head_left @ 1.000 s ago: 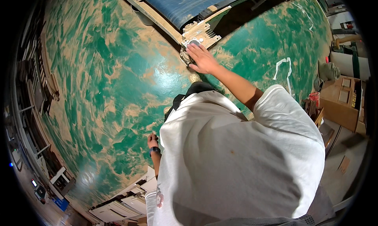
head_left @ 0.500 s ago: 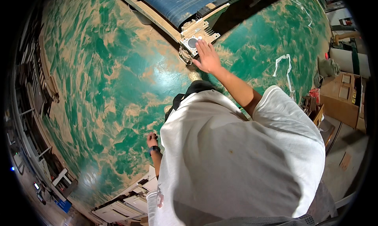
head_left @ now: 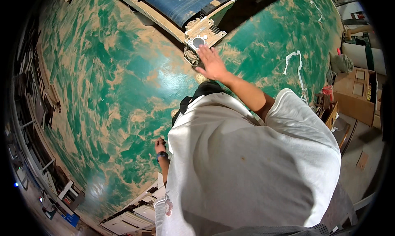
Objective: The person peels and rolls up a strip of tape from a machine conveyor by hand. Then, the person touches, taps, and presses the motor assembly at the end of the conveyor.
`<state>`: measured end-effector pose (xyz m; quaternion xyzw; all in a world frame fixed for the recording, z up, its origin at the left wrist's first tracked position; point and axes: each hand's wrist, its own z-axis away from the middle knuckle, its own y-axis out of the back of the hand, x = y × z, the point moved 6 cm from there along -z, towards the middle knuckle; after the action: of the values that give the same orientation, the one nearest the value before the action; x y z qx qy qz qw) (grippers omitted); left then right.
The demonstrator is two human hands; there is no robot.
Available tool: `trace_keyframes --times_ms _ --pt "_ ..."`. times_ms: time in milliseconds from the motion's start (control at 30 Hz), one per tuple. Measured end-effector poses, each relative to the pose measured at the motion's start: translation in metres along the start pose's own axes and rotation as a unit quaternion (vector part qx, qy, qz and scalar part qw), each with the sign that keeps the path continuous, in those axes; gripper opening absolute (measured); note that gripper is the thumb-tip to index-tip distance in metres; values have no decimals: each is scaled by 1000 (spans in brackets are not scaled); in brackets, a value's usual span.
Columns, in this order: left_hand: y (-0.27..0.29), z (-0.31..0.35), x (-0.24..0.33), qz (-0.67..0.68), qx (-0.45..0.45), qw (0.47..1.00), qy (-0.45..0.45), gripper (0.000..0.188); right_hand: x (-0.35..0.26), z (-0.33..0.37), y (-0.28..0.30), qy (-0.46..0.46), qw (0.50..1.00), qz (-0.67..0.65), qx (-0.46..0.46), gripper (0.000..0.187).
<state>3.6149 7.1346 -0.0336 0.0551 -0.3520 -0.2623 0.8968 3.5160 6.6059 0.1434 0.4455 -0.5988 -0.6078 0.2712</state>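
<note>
My right hand reaches forward with its fingers spread, the fingertips just below a round dark hole in a pale metal end plate. That plate caps the corner of a long machine with a blue belt. My left hand hangs curled beside my hip above the floor, a dark band on its wrist. It is too small to show whether it holds anything. My white shirt fills the lower middle of the view.
The floor is mottled green and tan. A white strip lies on it at the right. Wooden boxes and clutter stand at the right edge, racks along the left, and white flat frames at the bottom.
My right hand lay over the end plate a second ago; it has slid back a little, so the round hole shows. My left hand has stayed beside my hip.
</note>
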Motion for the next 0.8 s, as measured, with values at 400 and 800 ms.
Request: trace_keyframes --times_ms 400,800 --pt "-6 0 18 -23 14 999 -35 11 37 -53 -8 -94 994 42 47 77" --pt "4 10 -15 -4 -21 999 -32 8 -13 -61 -27 -5 996 80 -30 81"
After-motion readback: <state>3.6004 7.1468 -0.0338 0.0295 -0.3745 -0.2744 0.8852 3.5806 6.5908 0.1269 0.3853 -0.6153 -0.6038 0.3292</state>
